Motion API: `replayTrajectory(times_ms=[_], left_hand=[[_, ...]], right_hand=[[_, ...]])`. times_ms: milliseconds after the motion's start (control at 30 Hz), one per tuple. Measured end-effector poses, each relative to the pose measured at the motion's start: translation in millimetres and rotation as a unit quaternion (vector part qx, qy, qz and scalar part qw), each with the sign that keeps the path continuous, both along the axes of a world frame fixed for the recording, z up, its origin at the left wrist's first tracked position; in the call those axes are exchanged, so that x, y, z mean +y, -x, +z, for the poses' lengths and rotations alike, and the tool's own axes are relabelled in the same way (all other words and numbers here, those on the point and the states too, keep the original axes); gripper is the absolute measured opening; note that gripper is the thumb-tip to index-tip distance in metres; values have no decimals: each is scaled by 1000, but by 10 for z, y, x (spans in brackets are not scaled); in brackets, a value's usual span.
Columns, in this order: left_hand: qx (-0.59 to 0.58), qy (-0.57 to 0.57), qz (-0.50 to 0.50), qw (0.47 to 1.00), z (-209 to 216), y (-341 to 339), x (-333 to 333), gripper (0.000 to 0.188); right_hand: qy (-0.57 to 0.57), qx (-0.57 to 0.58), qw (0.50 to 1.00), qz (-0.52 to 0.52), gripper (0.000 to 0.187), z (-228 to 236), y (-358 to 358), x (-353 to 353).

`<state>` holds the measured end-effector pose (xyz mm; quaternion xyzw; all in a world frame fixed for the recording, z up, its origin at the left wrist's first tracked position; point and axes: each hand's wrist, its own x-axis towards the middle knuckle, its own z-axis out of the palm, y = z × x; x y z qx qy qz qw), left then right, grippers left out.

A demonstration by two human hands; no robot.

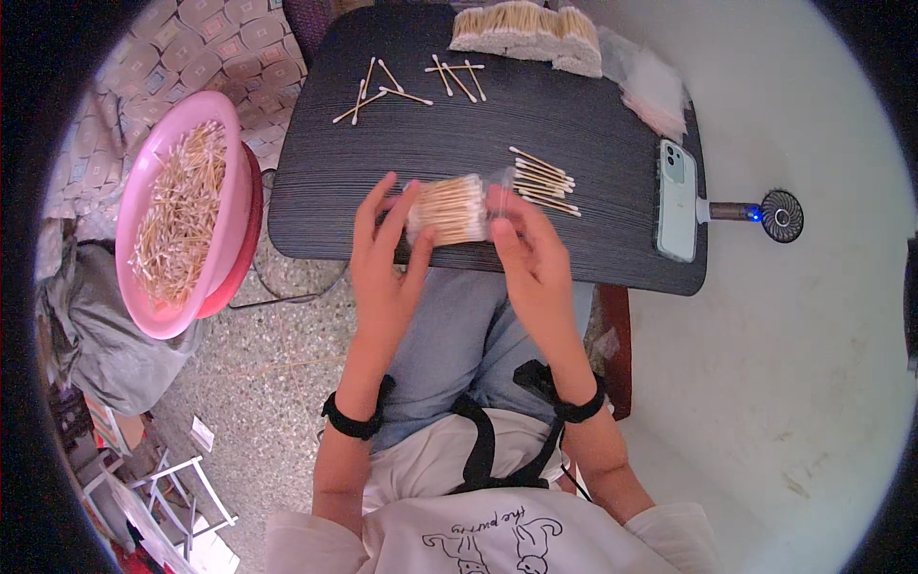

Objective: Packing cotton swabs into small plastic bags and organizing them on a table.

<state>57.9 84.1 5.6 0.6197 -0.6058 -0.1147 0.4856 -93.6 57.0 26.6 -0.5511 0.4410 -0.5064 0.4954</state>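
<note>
A clear plastic bag of cotton swabs (448, 210) is held level over the table's near edge. My left hand (387, 253) grips its left end, thumb below and fingers above. At the other end, my right hand (535, 258) pinches the clear plastic mouth (500, 184) between thumb and fingers. Just beyond my right hand lies a small row of loose cotton swabs (545, 180). More loose swabs lie crossed farther back, in a left group (381, 91) and a middle group (459, 78).
Bundled swabs (526, 31) are stacked at the table's (363, 206) far edge, beside clear plastic bags (650, 91). A phone (677, 206) rests at the right edge next to a small fan (781, 216). On the left stands a pink basin (229, 182) full of swabs.
</note>
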Motion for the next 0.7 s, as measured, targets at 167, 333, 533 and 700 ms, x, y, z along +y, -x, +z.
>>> replayTrajectory(times_ms=[167,333,533,700], left_hand=[[162,-102,-73,979,74,28,-4,49],[67,-102,-173,977,115,1,-41,46],[397,-64,-221,888,192,271,-90,34],[397,-71,-220,888,48,307,-180,30]], right_hand=[[103,52,993,10,20,32,126,-106],[176,15,983,41,20,160,189,-183],[32,-131,991,-11,32,249,63,-133],[13,-132,983,124,36,-14,136,-182]])
